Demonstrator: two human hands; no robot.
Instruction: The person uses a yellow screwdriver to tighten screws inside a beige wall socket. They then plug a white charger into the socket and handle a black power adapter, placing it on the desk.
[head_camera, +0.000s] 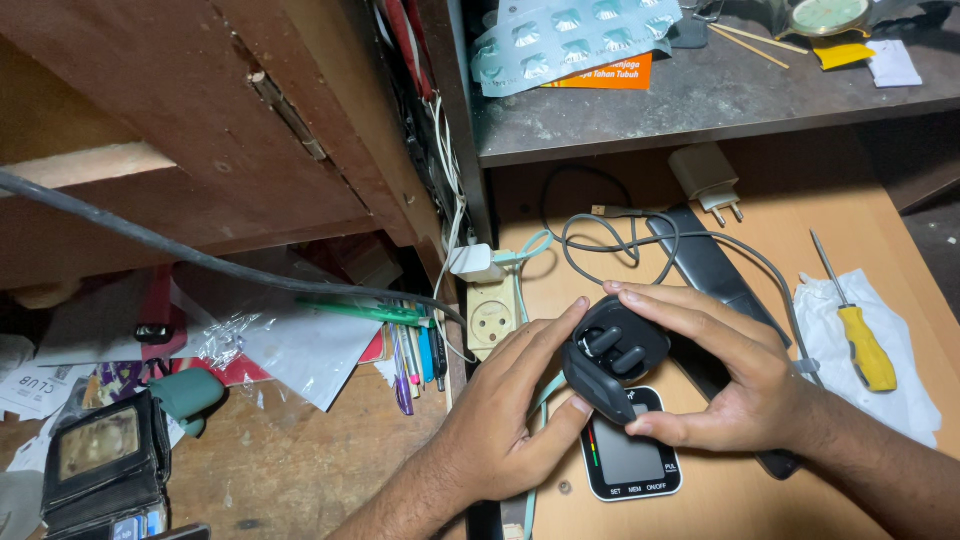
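Over the desk, centre: both hands are closing around a black earbud case (610, 360) with its lid up, two dark earbuds sitting inside
left hand (505, 420): coming up from the bottom edge, palm facing right, fingers curling round the near left side of the case, thumb pressing its lower front edge, so the grip is narrow and snug on it
right hand (725, 385): reaching in from the lower right, fingers stretching over the top and far side of the case, thumb tucking under the bottom right corner, also clamping it
case position: being held just above a small black monitor with a screen (630, 460), which is lying flat on the light wooden desk (780, 190)
behind the hands: a grey cable (640, 232) is looping across the desk beside a long black remote (705, 265), with a white charger plug (708, 178) further back
right side: a yellow-handled screwdriver (862, 340) is lying on white paper (905, 395), well apart from the hands
left side: a beige wall socket (491, 312) is sitting next to a bunch of pens (418, 355); a dark wallet (105, 465) is lying at the lower left
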